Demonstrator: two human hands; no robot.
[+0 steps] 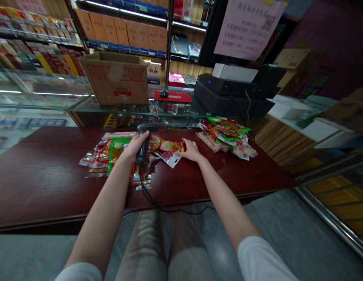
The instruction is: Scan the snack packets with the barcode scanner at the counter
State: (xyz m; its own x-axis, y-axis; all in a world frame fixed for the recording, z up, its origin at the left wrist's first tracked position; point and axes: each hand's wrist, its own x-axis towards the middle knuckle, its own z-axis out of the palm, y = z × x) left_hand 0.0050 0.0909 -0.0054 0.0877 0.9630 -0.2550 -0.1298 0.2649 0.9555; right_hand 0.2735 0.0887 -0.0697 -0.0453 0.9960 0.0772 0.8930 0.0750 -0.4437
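My left hand (135, 146) is wrapped round a black handheld barcode scanner (144, 150), whose cable hangs over the table's front edge. Between thumb and fingers, my right hand (192, 151) grips the right end of a red snack packet (171, 146). Just below that packet lies a white-and-red packet (170, 159). A spread of snack packets (104, 156), red, green and clear, lies under and left of the scanner. To the right of my right hand sits a second heap of packets (226, 136), apart from it.
The dark red table (52, 164) backs onto a glass counter with an open cardboard box (118, 80), a mouse on a red mat (173, 96), and a black cash drawer (228, 101). Stocked shelves stand behind. A metal rail (330, 218) runs at the right.
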